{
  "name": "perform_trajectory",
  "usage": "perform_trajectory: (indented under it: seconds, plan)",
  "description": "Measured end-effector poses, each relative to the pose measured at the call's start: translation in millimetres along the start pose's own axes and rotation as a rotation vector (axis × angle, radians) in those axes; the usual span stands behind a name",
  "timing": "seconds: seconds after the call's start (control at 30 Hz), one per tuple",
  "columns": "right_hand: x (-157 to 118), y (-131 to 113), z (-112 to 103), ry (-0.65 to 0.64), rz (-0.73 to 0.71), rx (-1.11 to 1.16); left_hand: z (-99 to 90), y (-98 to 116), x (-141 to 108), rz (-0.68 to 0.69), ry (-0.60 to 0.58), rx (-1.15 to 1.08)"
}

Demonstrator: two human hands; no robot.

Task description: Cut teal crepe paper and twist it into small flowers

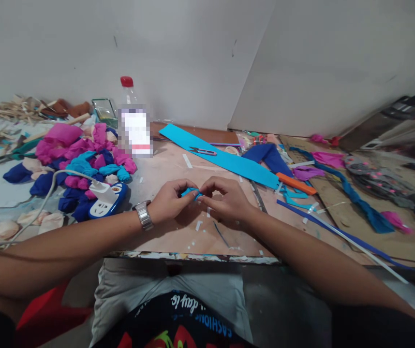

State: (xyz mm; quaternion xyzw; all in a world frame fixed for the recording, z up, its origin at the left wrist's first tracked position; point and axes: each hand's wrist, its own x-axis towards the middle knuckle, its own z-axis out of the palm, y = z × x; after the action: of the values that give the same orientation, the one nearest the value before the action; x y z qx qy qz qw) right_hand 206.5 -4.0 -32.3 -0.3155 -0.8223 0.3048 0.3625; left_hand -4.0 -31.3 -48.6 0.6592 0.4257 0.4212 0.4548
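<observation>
Close to the table's front middle, my left hand point(173, 198) and my right hand point(224, 197) meet over a small piece of bright blue crepe paper point(190, 192). Thumbs and fingers of both hands pinch it, and part of it is hidden behind them. Behind my hands a long blue crepe paper strip point(225, 164) lies slantwise across the table. On that strip rest small thread snips point(203, 151). At its right end sits an orange-handled utility knife point(296, 183), with blue paper scraps point(294, 195) just in front.
To the left are a heap of pink, navy and blue crepe paper pieces point(66, 140), a power strip point(108, 200) with a plugged-in cable, and a bottle point(129, 94) behind a phone point(137, 130). Cardboard point(338, 212) with paper strips lies right. A wall point(193, 58) closes the back.
</observation>
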Motion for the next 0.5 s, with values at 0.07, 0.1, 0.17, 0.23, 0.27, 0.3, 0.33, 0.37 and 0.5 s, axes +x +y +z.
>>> perform_trajectory:
  seconds: [0.07,0.1,0.17,0.23,0.27,0.3,0.33,0.37,0.5]
  plan:
    - [-0.6,0.0,0.7,0.010,0.009,0.033,0.4,0.1,0.0,0.007,0.001,-0.011]
    - [-1.0,-0.2,1.1,0.013,0.025,0.051,0.5,0.2,0.1,0.011,0.001,-0.012]
    - [-1.8,-1.3,2.5,0.022,0.084,0.099,0.8,0.2,0.1,0.020,0.007,-0.009]
    - [-2.2,-3.4,4.3,0.034,0.159,0.161,1.0,0.2,-0.2,0.023,0.013,-0.013]
    - [-2.1,-4.5,5.2,0.040,0.192,0.193,1.2,0.1,-0.4,0.018,0.015,-0.018]
    - [-1.9,-5.6,6.0,0.042,0.215,0.222,1.2,-0.2,-0.7,0.009,0.014,-0.024]
    - [-1.5,-6.6,6.7,0.044,0.231,0.249,1.3,-0.5,-1.0,0.001,0.012,-0.029]
    - [-1.1,-7.2,7.4,0.049,0.241,0.275,1.2,-1.0,-1.2,-0.009,0.011,-0.038]
    - [-0.4,-6.8,9.3,0.051,0.256,0.335,0.8,-2.1,-1.4,-0.026,-0.002,-0.078]
